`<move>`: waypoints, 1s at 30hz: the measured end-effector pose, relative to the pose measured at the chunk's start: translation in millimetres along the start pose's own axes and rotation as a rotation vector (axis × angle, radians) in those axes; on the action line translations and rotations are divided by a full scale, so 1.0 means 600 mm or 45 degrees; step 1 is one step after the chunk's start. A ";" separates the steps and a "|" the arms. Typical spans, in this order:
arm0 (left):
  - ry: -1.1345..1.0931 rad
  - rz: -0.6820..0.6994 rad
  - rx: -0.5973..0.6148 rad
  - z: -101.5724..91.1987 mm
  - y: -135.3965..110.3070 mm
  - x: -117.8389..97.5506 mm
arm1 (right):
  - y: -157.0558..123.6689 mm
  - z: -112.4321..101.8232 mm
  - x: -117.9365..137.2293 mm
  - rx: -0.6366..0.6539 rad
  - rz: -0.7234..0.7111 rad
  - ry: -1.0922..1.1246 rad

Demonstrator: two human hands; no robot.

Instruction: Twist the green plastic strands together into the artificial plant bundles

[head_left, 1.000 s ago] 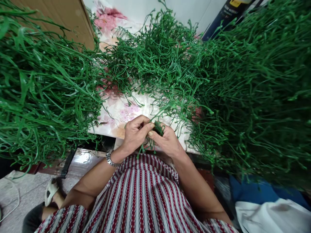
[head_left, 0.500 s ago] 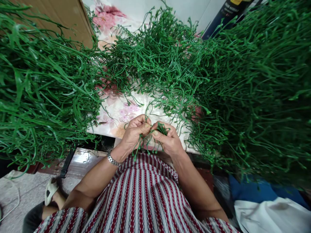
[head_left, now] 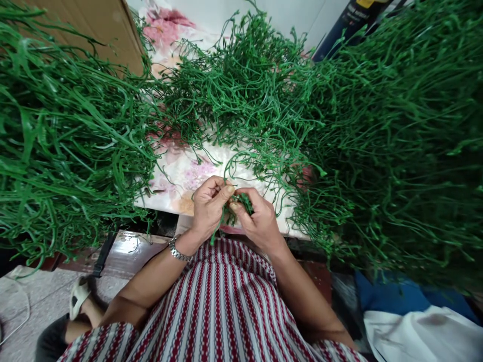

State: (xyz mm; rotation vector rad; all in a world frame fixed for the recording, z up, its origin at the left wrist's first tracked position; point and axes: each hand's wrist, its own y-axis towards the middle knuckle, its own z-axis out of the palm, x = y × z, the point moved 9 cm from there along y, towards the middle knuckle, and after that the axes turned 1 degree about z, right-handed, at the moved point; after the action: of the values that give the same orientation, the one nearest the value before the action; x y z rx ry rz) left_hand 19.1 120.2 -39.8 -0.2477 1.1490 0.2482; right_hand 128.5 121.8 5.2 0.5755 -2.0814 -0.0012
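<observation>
My left hand [head_left: 208, 206], with a metal watch on its wrist, is closed in a pinch on a thin green plastic stem [head_left: 228, 165]. That stem rises above the fingertips, and green ends hang below the hand. Close beside it, almost touching, my right hand [head_left: 260, 217] is closed around a small bunch of green stems [head_left: 245, 202]. Both hands are over the front edge of a table with a flowered cloth [head_left: 181, 186]. Loose thin stems [head_left: 260, 90] with small knobbed tips lie heaped just beyond them.
A big heap of broader green strands [head_left: 71, 136] stands on the left, and a dense pile of thin stems [head_left: 385, 151] on the right. Behind are a cardboard box [head_left: 90, 30] and a dark cylinder [head_left: 347, 27]. White cloth [head_left: 418, 332] lies at lower right.
My right hand has moved slightly left, closer to my left hand, and turned with its bunch. Fewer stem ends hang visibly below the hands. The heaps have not moved.
</observation>
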 end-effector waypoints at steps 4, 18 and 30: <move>0.271 0.096 0.018 0.004 -0.006 -0.012 | 0.000 0.001 0.011 -0.037 -0.097 -0.196; 0.068 -0.013 0.080 0.008 0.024 -0.009 | -0.013 -0.016 0.012 -0.028 -0.033 -0.043; -0.400 -0.103 -0.005 0.024 0.010 -0.003 | 0.002 0.038 -0.014 0.177 0.245 0.513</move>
State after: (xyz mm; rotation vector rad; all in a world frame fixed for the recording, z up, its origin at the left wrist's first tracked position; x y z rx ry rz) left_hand 28.9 130.2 -32.7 -0.2481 0.8260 0.2094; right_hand 113.3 121.3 -13.9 0.4155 -1.7415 0.3459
